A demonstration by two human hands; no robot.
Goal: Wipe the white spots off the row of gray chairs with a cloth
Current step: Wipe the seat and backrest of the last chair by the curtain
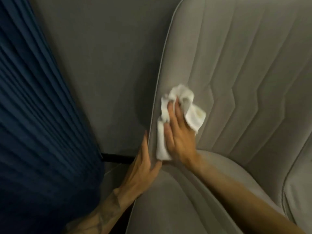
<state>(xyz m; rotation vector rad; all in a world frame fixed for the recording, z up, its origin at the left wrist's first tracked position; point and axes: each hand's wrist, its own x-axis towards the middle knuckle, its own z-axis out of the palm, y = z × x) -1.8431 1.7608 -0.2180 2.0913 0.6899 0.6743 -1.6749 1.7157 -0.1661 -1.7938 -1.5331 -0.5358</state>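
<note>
Head view. A gray chair [236,68] fills the right of the frame, with a ribbed, stitched backrest and a piped edge.

The white cloth [194,119] lies crumpled against the lower left of the backrest, just inside the piping and just above the seat [168,203].

The right hand [177,134] presses the cloth flat to the fabric. Its fingers are straight and spread narrow, and the cloth bunches out past the fingertips and on both sides of the palm.

The left hand [143,164] rests on the backrest's left edge, below the cloth. Its fingers are straight along the piping and its thumb lies on the front face.

The frame is blurred, so spots on the upholstery cannot be made out.

A second gray chair [300,186] stands just beside, at the right margin. A gray wall [101,65] is behind, and a pleated blue curtain [33,107] hangs at the left.
</note>
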